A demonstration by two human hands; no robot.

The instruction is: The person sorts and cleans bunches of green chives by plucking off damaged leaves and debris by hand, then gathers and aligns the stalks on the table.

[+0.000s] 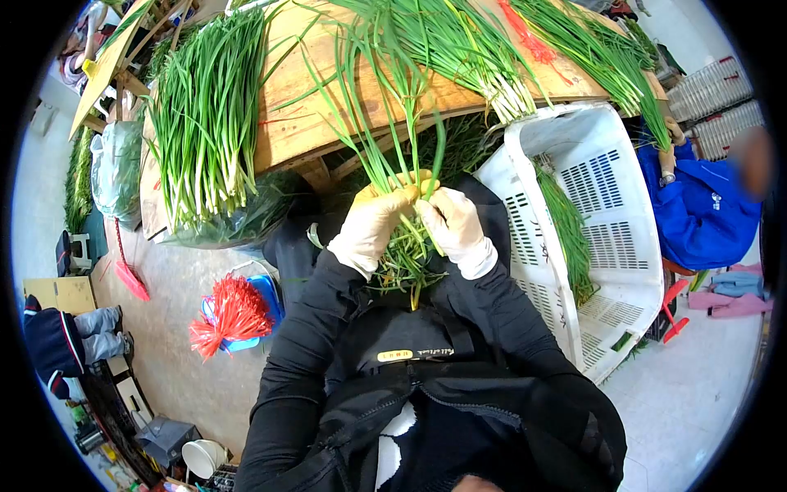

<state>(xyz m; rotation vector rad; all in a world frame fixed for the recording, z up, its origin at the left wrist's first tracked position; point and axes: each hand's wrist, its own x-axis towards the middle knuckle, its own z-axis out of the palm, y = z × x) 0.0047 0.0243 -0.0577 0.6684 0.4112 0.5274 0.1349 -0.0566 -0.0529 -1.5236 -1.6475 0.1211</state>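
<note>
Several stalks [379, 170] are clamped in the left hand [366, 227] and right hand [457, 228]; right of this grip one crate [630, 258] is seen, left one red bundle [238, 312].

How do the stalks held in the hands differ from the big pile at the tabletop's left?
Amount: the held stalks are few and fan out loosely; the left pile is thick and dense.
Support: the held stalks are gripped by the left hand and right hand; the left pile lies on the wooden tabletop.
Both have long green leaves pointing away from the wearer.
</note>
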